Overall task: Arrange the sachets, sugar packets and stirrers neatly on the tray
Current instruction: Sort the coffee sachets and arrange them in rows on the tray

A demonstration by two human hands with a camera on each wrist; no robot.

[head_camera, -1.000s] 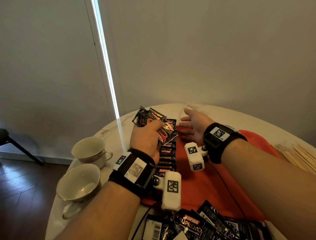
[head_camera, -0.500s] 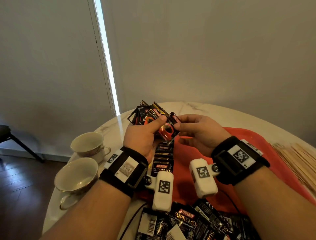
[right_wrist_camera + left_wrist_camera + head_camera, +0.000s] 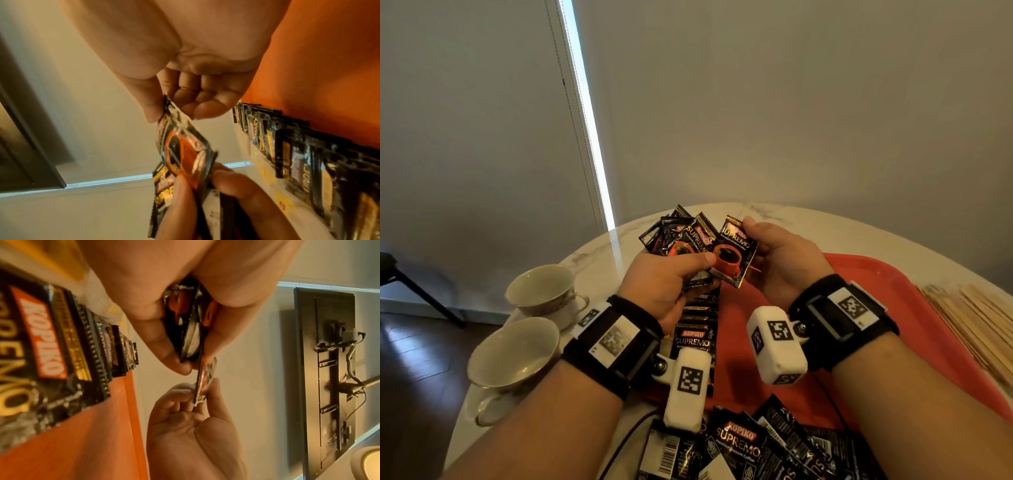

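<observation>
My left hand (image 3: 667, 274) grips a fanned bunch of black foil coffee sachets (image 3: 678, 236), thumb pressed across their fronts, held up above the far left part of the red plastic tray (image 3: 859, 277). My right hand (image 3: 784, 260) pinches the top corner of one black sachet with a red cup printed on it (image 3: 734, 255) between thumb and fingertips (image 3: 197, 110) — its lower edge is still caught under my left thumb, so both hands have it at once. From the right wrist the same sachet (image 3: 183, 154) hangs tilted between the two hands; from the left wrist it (image 3: 203, 382) shows edge-on. Below my hands a neat overlapping row of the same sachets (image 3: 697, 329) runs along the tray's left side, labels facing up. A loose heap of more sachets (image 3: 739, 445) lies at the near edge, partly on the white marble table (image 3: 774, 214). A pile of pale wooden stirrers (image 3: 976, 318) lies on the table just beside the tray's right rim. Two cream teacups (image 3: 541, 291) stand on the left of the table — close together, well apart from the tray.
</observation>
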